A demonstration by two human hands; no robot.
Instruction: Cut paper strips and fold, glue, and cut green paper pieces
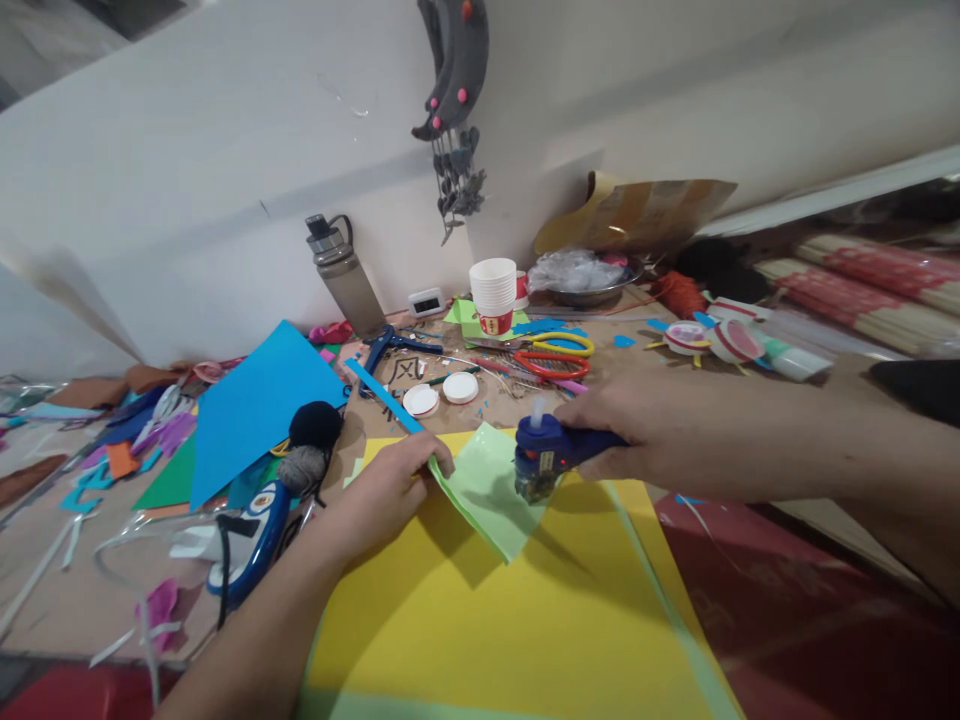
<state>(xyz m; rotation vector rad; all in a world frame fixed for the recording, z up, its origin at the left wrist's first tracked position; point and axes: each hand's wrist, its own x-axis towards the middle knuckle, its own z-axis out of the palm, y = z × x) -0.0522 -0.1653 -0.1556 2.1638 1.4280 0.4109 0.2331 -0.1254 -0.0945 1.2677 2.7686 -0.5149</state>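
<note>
My right hand (611, 430) is closed around the handle of a blue hot glue gun (541, 450), with a whitish glue stick poking out of its top. The gun is over a light green sheet of paper (487, 470), its nozzle not clearly visible. My left hand (397, 485) pinches the left edge of this sheet, which is raised and bent there. A narrow blue paper strip (386, 397) runs from behind my left fingers toward the back left. Under both hands lies a large yellow sheet (480, 640) with light green bands along its edges.
Scissors (551, 365), two white round lids (460, 387) and stacked paper cups (495, 290) stand or lie behind the yellow sheet. A bottle (349, 280) leans in view near the wall. Blue card (266, 410), yarn balls (315, 425) and scraps cover the left side.
</note>
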